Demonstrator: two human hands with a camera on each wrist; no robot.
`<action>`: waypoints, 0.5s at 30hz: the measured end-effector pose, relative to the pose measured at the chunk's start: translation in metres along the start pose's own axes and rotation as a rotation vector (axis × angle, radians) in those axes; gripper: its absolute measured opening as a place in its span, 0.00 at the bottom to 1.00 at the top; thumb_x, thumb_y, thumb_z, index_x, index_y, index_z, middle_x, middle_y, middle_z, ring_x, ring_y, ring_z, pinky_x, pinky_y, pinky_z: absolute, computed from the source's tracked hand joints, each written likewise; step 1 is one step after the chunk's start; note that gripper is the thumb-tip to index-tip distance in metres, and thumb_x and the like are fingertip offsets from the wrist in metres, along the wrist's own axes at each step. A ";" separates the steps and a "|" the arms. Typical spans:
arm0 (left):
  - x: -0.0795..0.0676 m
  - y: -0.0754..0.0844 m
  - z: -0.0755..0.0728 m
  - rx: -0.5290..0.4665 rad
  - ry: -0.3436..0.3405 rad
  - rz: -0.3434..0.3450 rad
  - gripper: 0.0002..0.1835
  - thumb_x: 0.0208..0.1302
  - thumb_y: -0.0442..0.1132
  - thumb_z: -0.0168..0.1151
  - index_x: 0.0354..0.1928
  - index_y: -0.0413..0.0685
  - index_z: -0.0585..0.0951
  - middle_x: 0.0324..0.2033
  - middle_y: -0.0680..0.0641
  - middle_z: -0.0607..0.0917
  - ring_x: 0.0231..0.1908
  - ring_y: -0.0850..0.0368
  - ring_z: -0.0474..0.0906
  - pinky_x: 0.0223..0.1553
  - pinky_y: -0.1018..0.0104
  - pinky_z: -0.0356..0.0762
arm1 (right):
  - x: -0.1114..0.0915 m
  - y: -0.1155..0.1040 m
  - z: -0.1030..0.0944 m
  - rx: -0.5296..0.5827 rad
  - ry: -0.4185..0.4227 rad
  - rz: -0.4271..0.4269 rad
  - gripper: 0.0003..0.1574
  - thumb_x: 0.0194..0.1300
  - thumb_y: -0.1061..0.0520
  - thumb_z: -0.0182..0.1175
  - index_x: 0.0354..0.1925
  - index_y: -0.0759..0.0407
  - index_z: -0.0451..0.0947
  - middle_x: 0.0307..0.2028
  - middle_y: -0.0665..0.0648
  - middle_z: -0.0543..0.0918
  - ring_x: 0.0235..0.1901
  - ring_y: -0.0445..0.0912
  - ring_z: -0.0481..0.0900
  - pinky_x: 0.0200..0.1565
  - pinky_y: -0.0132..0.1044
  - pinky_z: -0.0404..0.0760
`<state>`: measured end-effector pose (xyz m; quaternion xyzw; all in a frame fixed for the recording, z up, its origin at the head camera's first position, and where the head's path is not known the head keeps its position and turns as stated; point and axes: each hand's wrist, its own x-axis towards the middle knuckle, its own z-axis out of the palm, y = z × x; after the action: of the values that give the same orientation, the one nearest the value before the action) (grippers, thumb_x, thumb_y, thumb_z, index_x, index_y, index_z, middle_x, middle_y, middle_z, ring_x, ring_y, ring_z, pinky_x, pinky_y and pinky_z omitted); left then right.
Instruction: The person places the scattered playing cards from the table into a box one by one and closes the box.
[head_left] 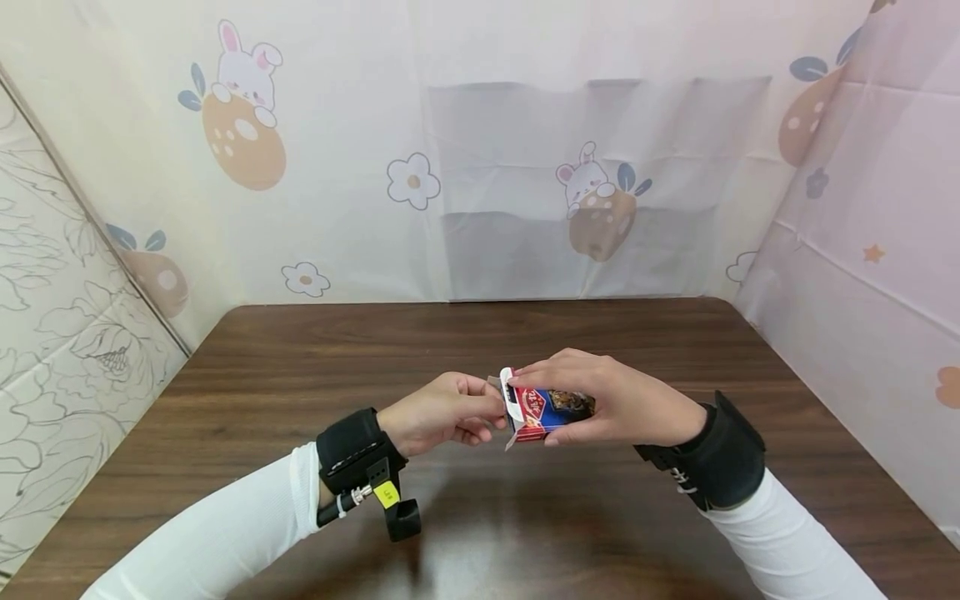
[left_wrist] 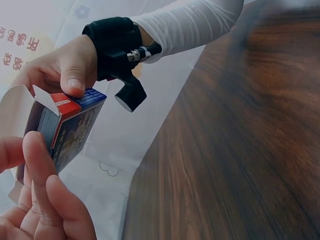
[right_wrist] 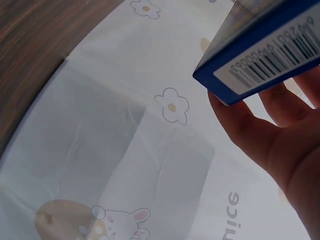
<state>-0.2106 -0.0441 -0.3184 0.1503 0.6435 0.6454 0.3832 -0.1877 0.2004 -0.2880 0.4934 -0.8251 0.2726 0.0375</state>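
Note:
Above the table, my right hand [head_left: 600, 396] grips a small red and blue playing-card box [head_left: 551, 408] with fingers over the top and thumb along the near side. The box's end flap [left_wrist: 16, 107] stands open towards my left hand [head_left: 453, 412]. Inside the opening shows the layered edge of a stack of cards [left_wrist: 49, 125]. Curled left thumb and forefinger pinch at the mouth of the box, right over the stack's end; the other left fingers are bent below. A barcode [right_wrist: 275, 55] marks the blue far end of the box, in the right wrist view.
Beneath both hands lies a dark wooden table [head_left: 345, 350]. Cloth walls [head_left: 360, 100] printed with rabbits and flowers rise at the back and right, and a floral panel [head_left: 67, 333] borders the left. Each wrist wears a black strap [head_left: 360, 454] with a mount.

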 end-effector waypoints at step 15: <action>-0.003 -0.002 -0.002 0.017 -0.012 0.058 0.07 0.67 0.36 0.55 0.37 0.40 0.79 0.26 0.50 0.81 0.21 0.64 0.75 0.30 0.70 0.75 | -0.003 0.001 -0.001 0.008 0.045 0.005 0.43 0.47 0.53 0.74 0.61 0.53 0.71 0.56 0.52 0.77 0.51 0.40 0.72 0.42 0.30 0.77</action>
<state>-0.2090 -0.0481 -0.3194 0.1761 0.6418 0.6499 0.3670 -0.1874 0.2041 -0.2889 0.4853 -0.8241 0.2871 0.0536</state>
